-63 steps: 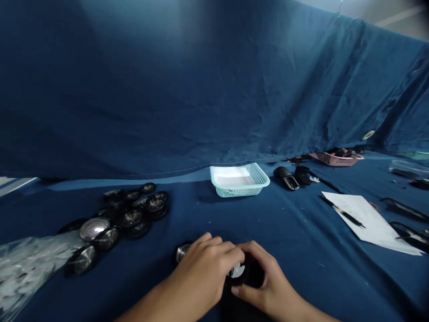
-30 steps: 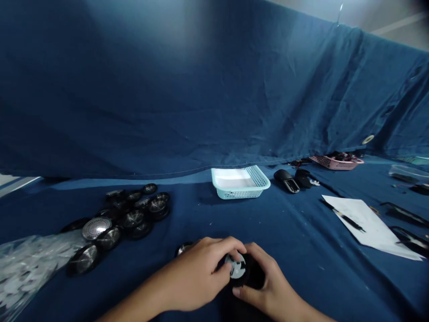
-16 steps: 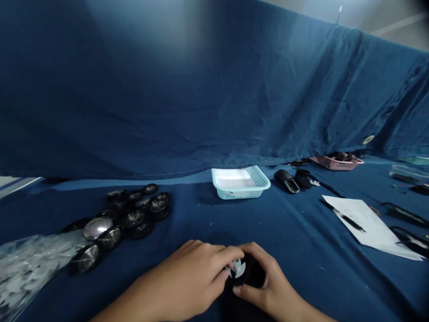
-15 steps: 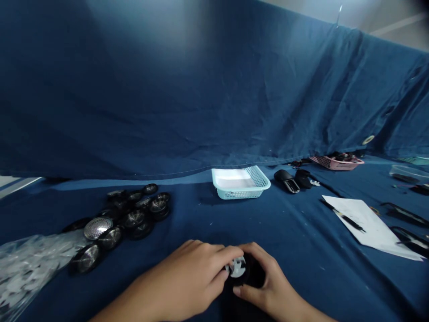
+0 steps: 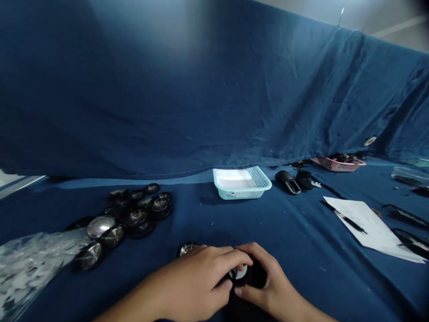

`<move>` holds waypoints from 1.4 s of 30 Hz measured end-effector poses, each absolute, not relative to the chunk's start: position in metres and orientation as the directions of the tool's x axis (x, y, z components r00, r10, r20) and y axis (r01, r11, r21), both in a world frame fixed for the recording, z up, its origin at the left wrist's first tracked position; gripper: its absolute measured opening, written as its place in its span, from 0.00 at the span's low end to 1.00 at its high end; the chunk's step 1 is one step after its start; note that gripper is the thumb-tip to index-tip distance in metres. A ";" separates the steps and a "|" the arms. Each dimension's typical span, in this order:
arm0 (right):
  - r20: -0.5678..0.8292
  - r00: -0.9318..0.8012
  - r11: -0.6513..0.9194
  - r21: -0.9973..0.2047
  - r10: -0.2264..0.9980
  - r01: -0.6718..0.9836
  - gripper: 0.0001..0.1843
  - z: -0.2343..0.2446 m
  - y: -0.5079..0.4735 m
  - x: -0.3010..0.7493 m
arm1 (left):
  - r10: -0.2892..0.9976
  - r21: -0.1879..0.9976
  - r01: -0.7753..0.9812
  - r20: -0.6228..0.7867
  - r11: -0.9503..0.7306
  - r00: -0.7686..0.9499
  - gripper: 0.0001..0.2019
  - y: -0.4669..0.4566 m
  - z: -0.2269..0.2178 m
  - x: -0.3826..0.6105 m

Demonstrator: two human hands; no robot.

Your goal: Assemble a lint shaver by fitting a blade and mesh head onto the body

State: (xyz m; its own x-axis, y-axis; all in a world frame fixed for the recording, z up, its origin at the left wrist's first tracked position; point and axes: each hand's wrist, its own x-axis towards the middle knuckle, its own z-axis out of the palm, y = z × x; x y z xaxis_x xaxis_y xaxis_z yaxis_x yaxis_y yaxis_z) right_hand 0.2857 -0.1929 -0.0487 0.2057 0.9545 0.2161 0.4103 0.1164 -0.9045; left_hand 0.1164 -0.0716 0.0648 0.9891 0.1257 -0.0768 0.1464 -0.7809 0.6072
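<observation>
Left hand (image 5: 191,286) and right hand (image 5: 268,281) work in front of the pale-blue basket (image 5: 259,190). Right fingers (image 5: 258,259) curve closely round a black disc (image 5: 256,276), steadying it, while left fingertips (image 5: 241,258) bear on its white plastic centre (image 5: 240,273).

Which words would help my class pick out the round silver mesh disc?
On the blue cloth table, left of the pale turquoise plastic basket, lies a cluster of black-rimmed discs. Near its lower-left edge sits the silver mesh disc, the only one with a wholly bright, perforated face.
</observation>
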 end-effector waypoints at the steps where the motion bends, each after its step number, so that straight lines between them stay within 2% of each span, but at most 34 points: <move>1: 0.216 0.204 0.117 -0.905 0.955 0.410 0.29 -0.049 -0.193 0.286 | 0.131 0.596 0.150 -0.075 -0.789 0.989 0.19 -0.071 0.065 0.116; 4: 0.217 0.205 0.117 -0.904 0.954 0.412 0.30 -0.050 -0.193 0.286 | 0.166 0.534 0.179 -0.072 -0.826 0.983 0.15 -0.069 0.063 0.113; 7: 0.213 0.220 0.106 -0.903 0.952 0.415 0.30 -0.052 -0.194 0.286 | 0.177 0.478 0.186 -0.065 -0.858 0.982 0.14 -0.068 0.061 0.112; 12: 0.203 0.217 0.096 -0.902 0.955 0.421 0.29 -0.052 -0.193 0.286 | 0.179 0.441 0.188 -0.063 -0.878 0.982 0.12 -0.067 0.063 0.111; 20: 0.209 0.223 0.092 -0.891 0.952 0.445 0.29 -0.049 -0.194 0.285 | 0.195 0.464 0.204 -0.068 -0.862 0.979 0.10 -0.066 0.066 0.110; 27: 0.219 0.220 0.110 -0.900 0.950 0.422 0.31 -0.050 -0.194 0.286 | 0.214 0.469 0.232 -0.091 -0.853 0.973 0.14 -0.069 0.062 0.112; 34: 0.228 0.187 0.139 -0.907 0.955 0.397 0.25 -0.043 -0.193 0.284 | 0.199 0.520 0.223 -0.102 -0.825 0.975 0.18 -0.077 0.064 0.116; 42: 0.232 0.201 0.134 -0.904 0.952 0.407 0.26 -0.045 -0.194 0.284 | 0.196 0.509 0.217 -0.095 -0.833 0.976 0.19 -0.076 0.067 0.111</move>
